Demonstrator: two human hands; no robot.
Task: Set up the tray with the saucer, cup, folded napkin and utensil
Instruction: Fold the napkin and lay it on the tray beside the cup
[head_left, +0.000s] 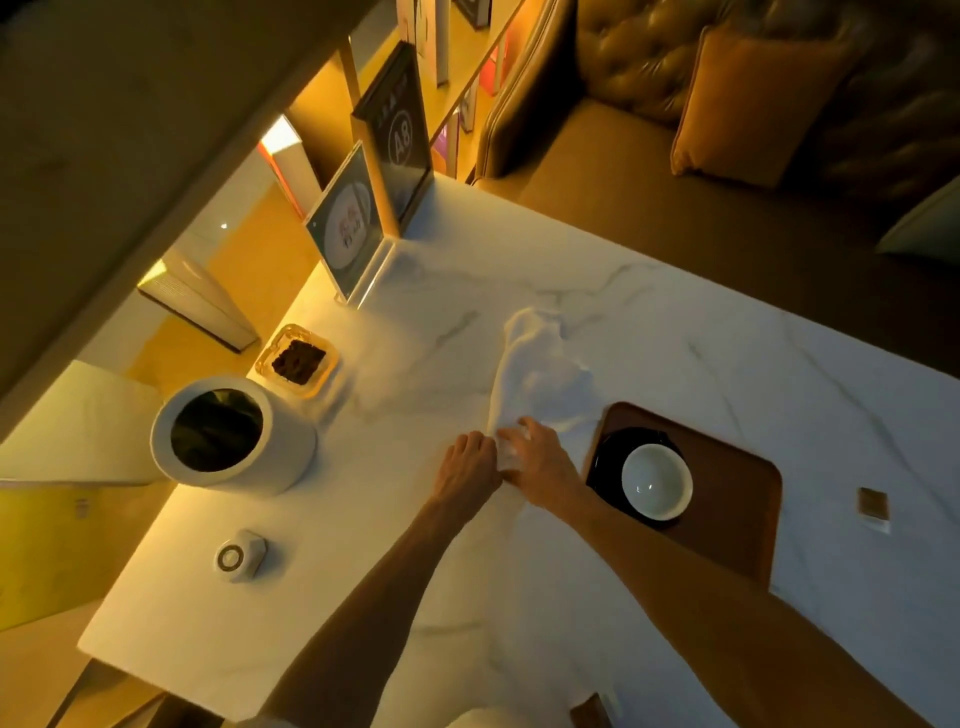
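While both hands pinch its near end, the white cloth napkin (540, 374) trails away across the marble table (675, 332). The left hand (467, 467) and right hand (543, 460) meet just left of the brown wooden tray (727, 499); the right is nearer.

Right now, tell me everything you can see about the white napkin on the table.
The napkin is a plain white cloth, soft and rumpled, not yet neatly folded. It lies stretched on the marble table, just left of the brown tray, and its near edge seems to overlap the tray's far left corner. Both hands pinch its near end: the left hand and the right hand meet there, bunching the fabric between their fingers. Its far end lies loose.
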